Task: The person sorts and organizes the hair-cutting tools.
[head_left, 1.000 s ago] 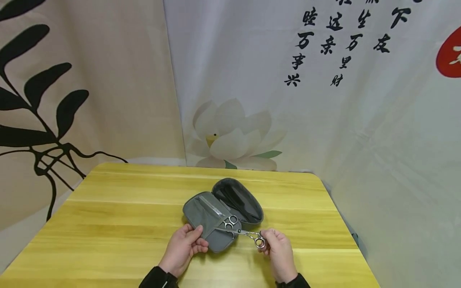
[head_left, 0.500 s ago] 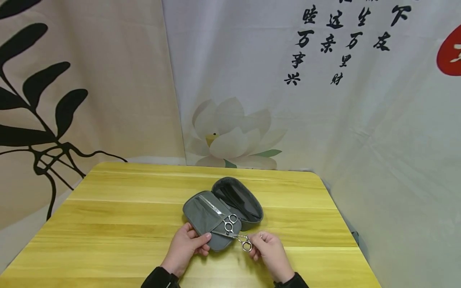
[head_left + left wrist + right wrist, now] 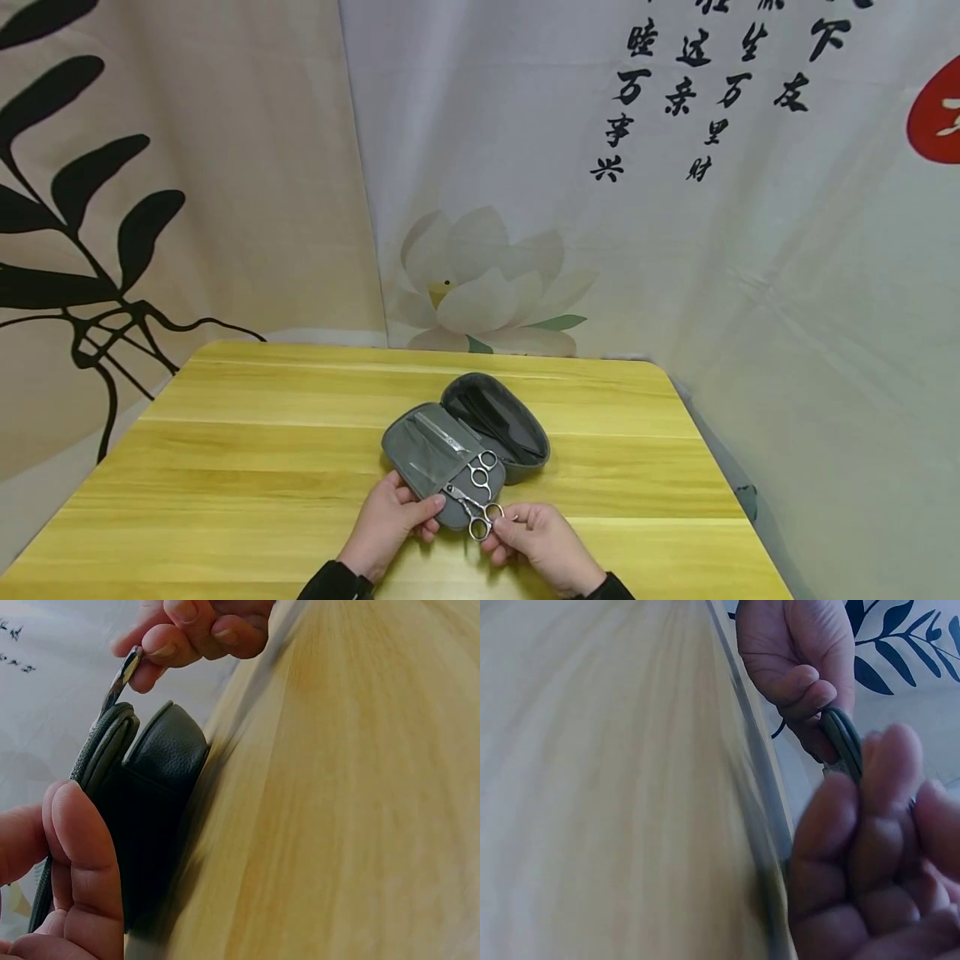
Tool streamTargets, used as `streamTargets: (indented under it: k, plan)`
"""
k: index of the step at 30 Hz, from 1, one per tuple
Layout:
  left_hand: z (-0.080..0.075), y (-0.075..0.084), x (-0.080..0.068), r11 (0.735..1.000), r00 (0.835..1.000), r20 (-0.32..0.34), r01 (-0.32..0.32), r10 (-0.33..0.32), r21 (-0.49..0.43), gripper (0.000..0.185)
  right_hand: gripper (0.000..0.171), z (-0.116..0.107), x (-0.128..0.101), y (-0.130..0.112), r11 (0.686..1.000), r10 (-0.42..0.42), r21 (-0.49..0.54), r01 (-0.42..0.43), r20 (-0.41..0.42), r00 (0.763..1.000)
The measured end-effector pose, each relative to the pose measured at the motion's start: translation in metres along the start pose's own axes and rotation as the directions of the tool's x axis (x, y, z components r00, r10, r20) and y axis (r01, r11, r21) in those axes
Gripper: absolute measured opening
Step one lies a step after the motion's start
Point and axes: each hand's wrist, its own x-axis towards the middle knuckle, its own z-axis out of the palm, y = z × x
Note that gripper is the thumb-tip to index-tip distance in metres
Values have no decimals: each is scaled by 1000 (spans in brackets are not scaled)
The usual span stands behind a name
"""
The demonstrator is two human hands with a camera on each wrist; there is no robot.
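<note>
In the head view a grey zippered case (image 3: 408, 446) lies unfolded on the table. My left hand (image 3: 384, 527) pinches the near edge of its pocketed half between thumb and fingers. My right hand (image 3: 546, 543) holds a pair of silver scissors (image 3: 462, 499) by the finger rings, and their blades are hidden in the case's pocket. Beside them a second pair of scissors (image 3: 482, 467) shows its rings above the pocket edge. The left wrist view shows the case (image 3: 165, 746) edge-on, gripped by the left fingers (image 3: 84, 847). Right fingers (image 3: 877, 840) mostly block the scissors in the right wrist view.
A comb-like strip (image 3: 442, 432) sits under the translucent pocket. Dark long items (image 3: 487, 417) lie in the case's deeper half, their kind unclear. The wooden table (image 3: 262, 467) spreads around the case, with printed cloth (image 3: 480, 167) hanging behind.
My right hand has moved left and nearer, turning the scissors and sliding their blades further into the pocket. My left hand keeps hold of the case, its thumb slightly further right.
</note>
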Motion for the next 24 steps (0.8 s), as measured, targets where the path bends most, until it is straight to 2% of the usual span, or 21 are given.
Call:
streamTargets:
  k: [6, 10, 13, 16, 19, 24]
  plan:
    - [1, -1, -1, 1000, 1000, 9, 3, -3, 18, 53, 31, 1, 0, 0, 999, 35, -7, -36, -44, 998]
    - [2, -1, -2, 1000, 1000, 21, 2, -2, 11, 53, 24, 2, 0, 1, 991, 82, 103, -80, -12, 997]
    - [3, -1, -2, 1000, 1000, 25, -8, 7, 17, 53, 18, 3, 0, 1, 973, 108, 202, -114, 38, 993]
    - [4, -2, -3, 999, 999, 33, -14, 13, 30, 51, 19, 3, 0, 2, 951, 133, 270, -155, 95, 986]
    - [4, -3, -4, 999, 999, 46, -16, 14, 40, 50, 23, 3, -1, 3, 931, 161, 309, -195, 131, 978]
    - [6, -1, -7, 998, 999, 36, -9, 7, 70, 49, 22, 3, -1, 3, 930, 160, 316, -189, 116, 980]
